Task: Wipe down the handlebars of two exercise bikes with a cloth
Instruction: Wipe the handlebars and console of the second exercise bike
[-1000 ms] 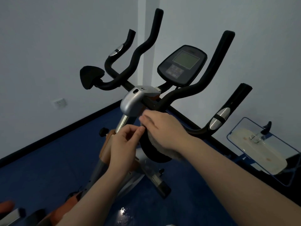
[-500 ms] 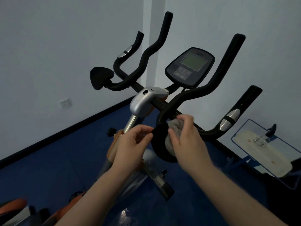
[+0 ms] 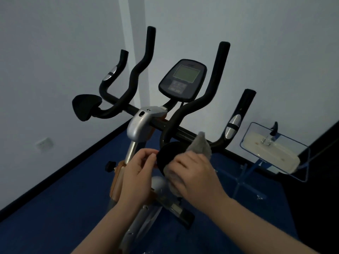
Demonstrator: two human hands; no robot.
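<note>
Blue floor (image 3: 55,208), white walls. Grey cloth (image 3: 200,147) is pressed onto black elbow pad (image 3: 167,154) by closed right hand (image 3: 194,173); pad rim is pinched by left hand (image 3: 139,169).

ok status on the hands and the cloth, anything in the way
Right hand presses grey cloth on the near black pad. Left hand pinches the pad's edge. Nothing in the way.

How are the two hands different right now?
The right hand presses a gray cloth on the round black pad; the left hand has no cloth and pinches the pad's edge. The right hand lies flat and the left is curled. Both touch the same pad.
</note>
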